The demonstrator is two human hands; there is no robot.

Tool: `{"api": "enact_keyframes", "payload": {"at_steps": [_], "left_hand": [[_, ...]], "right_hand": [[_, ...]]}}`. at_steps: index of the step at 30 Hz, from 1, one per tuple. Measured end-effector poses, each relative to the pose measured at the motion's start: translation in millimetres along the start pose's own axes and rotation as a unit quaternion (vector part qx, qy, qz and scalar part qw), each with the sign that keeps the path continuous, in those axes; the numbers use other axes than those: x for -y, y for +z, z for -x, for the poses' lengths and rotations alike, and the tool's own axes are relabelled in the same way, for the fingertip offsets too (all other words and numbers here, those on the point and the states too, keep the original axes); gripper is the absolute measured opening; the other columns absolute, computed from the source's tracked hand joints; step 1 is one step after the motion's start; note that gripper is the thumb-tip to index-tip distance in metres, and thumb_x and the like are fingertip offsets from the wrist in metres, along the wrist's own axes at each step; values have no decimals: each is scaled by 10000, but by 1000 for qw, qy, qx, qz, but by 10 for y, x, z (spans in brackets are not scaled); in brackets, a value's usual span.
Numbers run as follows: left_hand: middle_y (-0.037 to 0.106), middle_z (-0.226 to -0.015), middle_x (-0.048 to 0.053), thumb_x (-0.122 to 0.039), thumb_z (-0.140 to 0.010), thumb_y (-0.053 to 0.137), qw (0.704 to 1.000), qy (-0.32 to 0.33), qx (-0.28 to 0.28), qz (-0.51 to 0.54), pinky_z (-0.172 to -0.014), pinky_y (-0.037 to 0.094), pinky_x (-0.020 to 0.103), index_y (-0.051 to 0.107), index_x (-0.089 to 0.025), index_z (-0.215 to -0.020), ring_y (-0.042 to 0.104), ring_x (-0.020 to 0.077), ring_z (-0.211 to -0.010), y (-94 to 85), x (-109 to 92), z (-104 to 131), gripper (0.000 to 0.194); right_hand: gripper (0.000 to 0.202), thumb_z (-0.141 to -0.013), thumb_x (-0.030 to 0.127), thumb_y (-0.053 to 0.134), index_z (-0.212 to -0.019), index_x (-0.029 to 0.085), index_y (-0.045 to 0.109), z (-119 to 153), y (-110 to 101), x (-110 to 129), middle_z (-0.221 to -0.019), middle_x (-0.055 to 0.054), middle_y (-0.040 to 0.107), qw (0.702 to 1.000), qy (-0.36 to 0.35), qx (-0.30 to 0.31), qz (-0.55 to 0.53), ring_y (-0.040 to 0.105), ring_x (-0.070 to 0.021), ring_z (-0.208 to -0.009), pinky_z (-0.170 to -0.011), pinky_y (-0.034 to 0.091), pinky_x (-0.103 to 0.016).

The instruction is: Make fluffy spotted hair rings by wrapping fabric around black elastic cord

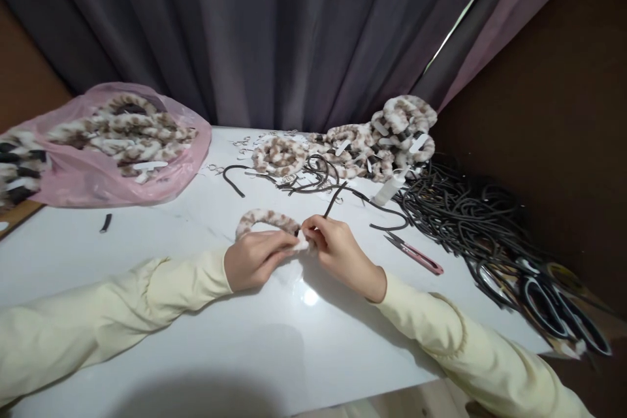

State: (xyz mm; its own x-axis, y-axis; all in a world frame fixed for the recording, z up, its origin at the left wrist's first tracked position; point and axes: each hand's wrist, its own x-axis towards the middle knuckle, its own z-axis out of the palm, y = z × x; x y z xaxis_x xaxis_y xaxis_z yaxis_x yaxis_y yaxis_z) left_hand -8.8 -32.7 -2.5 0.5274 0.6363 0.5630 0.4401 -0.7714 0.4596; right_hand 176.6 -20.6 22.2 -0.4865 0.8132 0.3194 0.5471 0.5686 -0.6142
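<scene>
Pinching left hand (255, 260): thumb and fingers are pressed together on the white end of a fluffy ring (267, 216), at the ring's near right side.
Right hand (340, 249): thumb and forefinger meet just beside the left fingertips, pinching a dark cord (336, 199) that slants up beyond them; whether the cord enters the ring cannot be told, as the fingers cover the spot.
Fluffy ring: brown-and-white, lying mid-table just beyond the left hand, with a dark bit showing near the fingertips.
White table (206, 346): glossy, with a short black piece (106, 223) at left.
Pink bag (193, 173): far left, holding more fluffy loops (142, 127).
Far edge: a pile of fluffy rings (345, 137) near the dark curtain (245, 32), a white bottle (389, 188) before it.
Right side: pink-handled snips (418, 257), heaped black cords (455, 209) and large scissors (543, 307).
</scene>
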Motion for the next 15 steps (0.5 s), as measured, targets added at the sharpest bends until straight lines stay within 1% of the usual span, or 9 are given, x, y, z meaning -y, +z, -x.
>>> {"api": "enact_keyframes", "payload": {"at_steps": [2,3,5,7,9,11,13,15], "left_hand": [[677,-744,44,-144,-846,435,999,46,12,-8,-608,464,217,566,-175,-973,636,135,-682,-12,4,0,185],[676,-742,45,-132,-842,438,998,59,13,-8,-605,464,217,564,-173,-982,636,137,-687,-20,6,-4,193],[673,-737,43,-119,-835,450,998,61,7,-3,-583,459,208,561,-171,-984,633,131,-666,-33,13,-14,193],[670,-728,35,-125,-830,462,999,44,-10,6,-551,451,195,558,-169,-964,621,117,-612,-41,21,-22,171],[672,-720,24,-153,-826,483,1000,11,-14,9,-532,448,190,555,-171,-942,604,106,-558,-46,28,-27,137],[678,-736,19,-181,-821,503,999,-28,-15,12,-545,458,196,550,-177,-929,603,108,-554,-51,30,-30,118],[680,-758,19,-194,-819,509,998,-54,-16,21,-568,469,199,539,-179,-934,614,112,-583,-55,23,-29,120],[678,-765,22,-203,-816,516,998,-53,-22,30,-578,472,197,529,-175,-950,620,113,-601,-52,12,-25,138]], "right_hand": [[232,-646,-25,355,-706,177,452,-16,-20,-4,-605,17,504,1000,15,6,-26,450,-108,-543,-533,332,-197],[231,-661,-23,355,-712,175,460,-20,-28,-10,-608,14,518,999,17,6,-35,465,-109,-550,-541,341,-197],[238,-673,-22,354,-737,174,472,-20,-43,-24,-627,6,540,999,5,1,-40,489,-114,-573,-563,362,-199],[253,-663,-20,358,-771,177,475,-7,-54,-35,-660,-3,546,999,-32,-3,-28,498,-121,-596,-577,376,-204],[289,-641,-18,355,-818,178,472,13,-61,-46,-724,-25,553,997,-83,1,-9,507,-133,-633,-589,392,-212],[338,-623,-20,344,-869,177,465,33,-61,-60,-797,-50,556,992,-125,7,6,517,-144,-675,-600,409,-220],[373,-618,-25,336,-905,178,458,46,-56,-76,-846,-64,556,989,-148,5,16,528,-153,-712,-615,421,-227],[365,-638,-26,340,-914,181,458,49,-49,-84,-852,-64,563,989,-147,-4,18,535,-155,-723,-623,426,-229]]}}
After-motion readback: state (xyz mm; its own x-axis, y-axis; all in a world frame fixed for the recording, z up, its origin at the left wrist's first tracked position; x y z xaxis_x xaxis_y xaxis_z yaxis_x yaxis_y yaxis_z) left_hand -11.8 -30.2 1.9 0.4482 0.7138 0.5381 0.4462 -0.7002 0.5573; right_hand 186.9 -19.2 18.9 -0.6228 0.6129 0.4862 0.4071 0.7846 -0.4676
